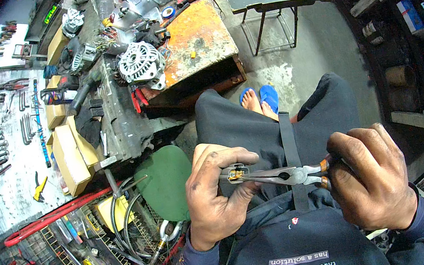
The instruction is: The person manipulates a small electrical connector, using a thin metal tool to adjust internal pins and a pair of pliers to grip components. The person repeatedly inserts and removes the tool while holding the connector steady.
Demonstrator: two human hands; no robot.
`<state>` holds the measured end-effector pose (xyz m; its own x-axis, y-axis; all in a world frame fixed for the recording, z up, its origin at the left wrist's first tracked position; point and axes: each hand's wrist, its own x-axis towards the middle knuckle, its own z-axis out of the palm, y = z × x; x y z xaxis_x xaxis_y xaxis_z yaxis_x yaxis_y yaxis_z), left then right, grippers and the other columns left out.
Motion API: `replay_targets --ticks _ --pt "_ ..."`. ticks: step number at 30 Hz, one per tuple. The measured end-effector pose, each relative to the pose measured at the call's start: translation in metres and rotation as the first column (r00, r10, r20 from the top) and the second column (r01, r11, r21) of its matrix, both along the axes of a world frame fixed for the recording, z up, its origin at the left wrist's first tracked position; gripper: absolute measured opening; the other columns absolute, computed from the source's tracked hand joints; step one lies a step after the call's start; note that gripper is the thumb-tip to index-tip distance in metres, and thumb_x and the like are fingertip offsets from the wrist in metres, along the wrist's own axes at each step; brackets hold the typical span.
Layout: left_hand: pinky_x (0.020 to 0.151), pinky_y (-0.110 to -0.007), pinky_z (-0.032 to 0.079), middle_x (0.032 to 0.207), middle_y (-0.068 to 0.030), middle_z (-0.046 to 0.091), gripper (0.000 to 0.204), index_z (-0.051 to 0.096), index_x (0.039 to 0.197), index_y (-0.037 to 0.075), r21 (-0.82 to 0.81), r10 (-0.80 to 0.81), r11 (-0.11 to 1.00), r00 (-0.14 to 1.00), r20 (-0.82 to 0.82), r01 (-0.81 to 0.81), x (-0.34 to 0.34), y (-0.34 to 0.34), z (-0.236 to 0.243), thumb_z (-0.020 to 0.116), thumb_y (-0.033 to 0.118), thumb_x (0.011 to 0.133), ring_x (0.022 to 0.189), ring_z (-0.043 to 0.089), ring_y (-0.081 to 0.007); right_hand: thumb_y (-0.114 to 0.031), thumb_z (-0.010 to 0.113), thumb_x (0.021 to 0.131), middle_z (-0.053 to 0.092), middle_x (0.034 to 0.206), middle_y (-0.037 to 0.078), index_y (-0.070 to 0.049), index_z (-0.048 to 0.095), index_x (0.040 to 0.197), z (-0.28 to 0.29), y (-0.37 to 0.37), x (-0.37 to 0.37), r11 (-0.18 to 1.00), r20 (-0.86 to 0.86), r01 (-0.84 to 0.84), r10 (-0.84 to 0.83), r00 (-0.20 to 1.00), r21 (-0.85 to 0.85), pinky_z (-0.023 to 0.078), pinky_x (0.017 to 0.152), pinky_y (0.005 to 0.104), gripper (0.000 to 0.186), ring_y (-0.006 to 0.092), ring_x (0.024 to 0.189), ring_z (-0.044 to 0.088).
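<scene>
While our left hand [209, 197] pinches a small grey housing with yellow insides [236, 175] between thumb [242, 193] and bent fingers [233, 156], our right hand [373, 177], at three o'clock from it, curls closed around steel long-nose pliers with orange-and-black handles [296, 176], tips at the housing.

A metal alternator [140, 61] sits at the edge of a worn orange bench [205, 32], a blue tape roll [168, 12] beyond

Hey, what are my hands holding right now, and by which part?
Right hand: the pliers, by their handles. Left hand: a small grey piece, by its sides, between thumb and forefinger.
</scene>
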<state>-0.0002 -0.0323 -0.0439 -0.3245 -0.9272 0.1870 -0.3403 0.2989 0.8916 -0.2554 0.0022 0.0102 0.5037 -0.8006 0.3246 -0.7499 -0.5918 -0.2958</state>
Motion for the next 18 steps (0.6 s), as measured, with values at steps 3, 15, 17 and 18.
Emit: replay_targets --ticks 3,15,17,18 --pt "0.085 -0.037 0.049 0.097 -0.0093 0.073 0.036 0.072 0.105 0.005 -0.021 0.017 1.0 1.0 0.018 -0.017 -0.0009 0.0004 -0.0001 0.084 0.032 0.086 0.089 0.065 -0.0275 -0.008 0.068 0.048 0.065 0.094 0.021 0.007 0.061 0.074 0.0012 -0.0015 0.0016 1.0 0.015 -0.001 0.001 1.0 -0.009 0.047 0.059 0.0421 0.031 0.0314 0.078 0.064" --pt "0.081 -0.039 0.048 0.095 -0.0068 0.073 0.034 0.073 0.103 0.008 -0.158 0.081 0.986 0.972 0.219 -0.046 -0.0036 0.0019 0.0062 0.089 0.013 0.073 0.088 0.064 -0.0287 -0.006 0.068 0.049 0.066 0.095 0.022 0.008 0.063 0.074 0.0006 -0.0016 0.0074 0.999 0.001 0.004 -0.004 1.0 -0.054 0.047 0.059 0.0423 0.03 0.0319 0.078 0.064" --pt "0.081 -0.039 0.048 0.095 -0.0068 0.072 0.034 0.073 0.103 0.008 -0.173 0.104 0.983 0.965 0.24 -0.063 -0.0042 0.0021 0.0078 0.089 0.012 0.073 0.088 0.063 -0.0287 -0.01 0.066 0.049 0.066 0.097 0.022 0.006 0.064 0.074 -0.0018 -0.001 0.0069 0.997 -0.016 -0.006 0.005 1.0 -0.076 0.047 0.059 0.0415 0.03 0.031 0.079 0.063" --pt "0.081 -0.039 0.048 0.095 -0.0067 0.072 0.034 0.073 0.103 0.008 -0.18 0.113 0.981 0.962 0.248 -0.069 -0.0053 0.002 0.0076 0.089 0.012 0.073 0.088 0.063 -0.0287 -0.015 0.064 0.049 0.067 0.099 0.022 0.005 0.064 0.073 -0.0043 -0.0006 0.0047 0.996 -0.03 -0.014 0.012 0.999 -0.088 0.046 0.06 0.0407 0.031 0.03 0.079 0.062"
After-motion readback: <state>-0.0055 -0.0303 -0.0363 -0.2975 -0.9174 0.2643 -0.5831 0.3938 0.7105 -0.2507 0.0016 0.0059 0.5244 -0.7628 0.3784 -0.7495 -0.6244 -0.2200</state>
